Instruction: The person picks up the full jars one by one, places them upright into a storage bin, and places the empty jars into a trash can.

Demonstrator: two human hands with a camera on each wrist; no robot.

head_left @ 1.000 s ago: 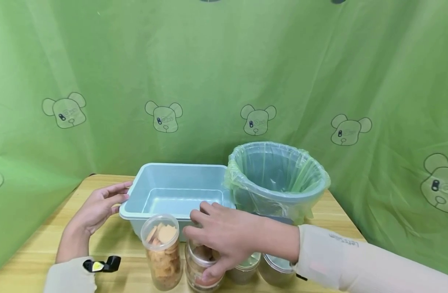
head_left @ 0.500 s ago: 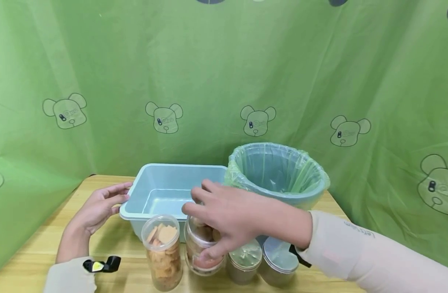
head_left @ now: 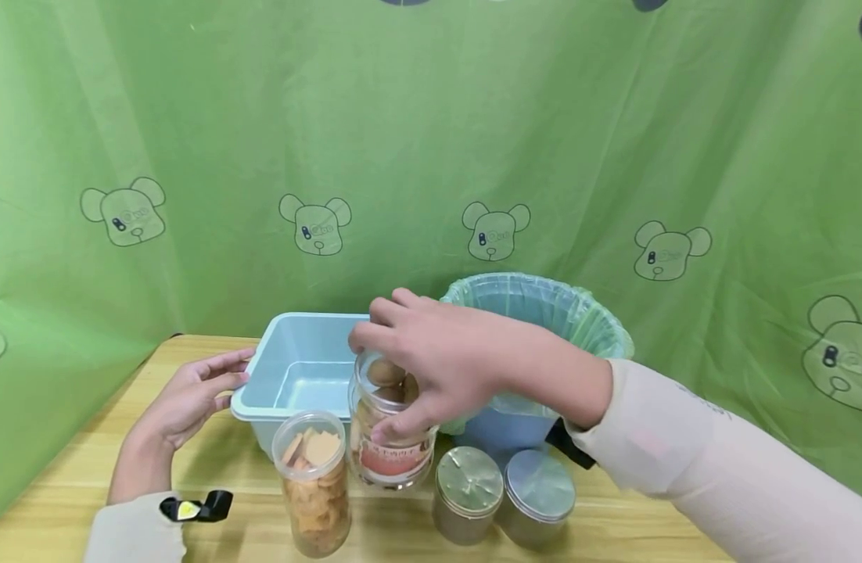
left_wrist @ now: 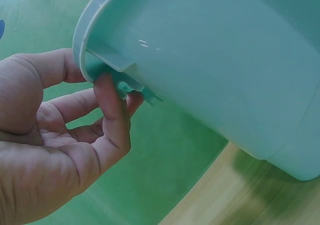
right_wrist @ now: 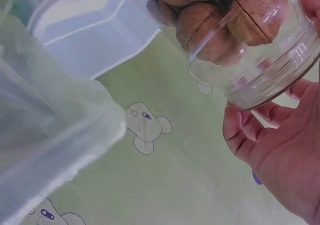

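My right hand (head_left: 441, 356) grips a clear jar of walnuts (head_left: 392, 453) from above, fingers around its top end and thumb down its side. A red label shows on the jar's front, and the walnuts (right_wrist: 205, 30) show through its wall in the right wrist view. The jar is lifted, in front of the light-blue plastic basin (head_left: 318, 340), and overlaps its right part in the head view. At the basin's left end, my left hand (head_left: 192, 399) pinches the rim; in the left wrist view its thumb and fingers (left_wrist: 112, 107) curl round the lipped edge.
A clear tub of orange crackers (head_left: 314, 500) stands left of the jar. Two short containers with silvery lids, one (head_left: 469, 485) and another (head_left: 540, 493), stand at the front right. Behind them is a bin lined with a green bag (head_left: 600, 336). Green cloth (head_left: 403, 156) hangs behind the table.
My right hand has raised the walnut jar from the front row, up and away towards the basin. The two silver-lidded containers are now uncovered. The left hand has stayed at the basin's rim.
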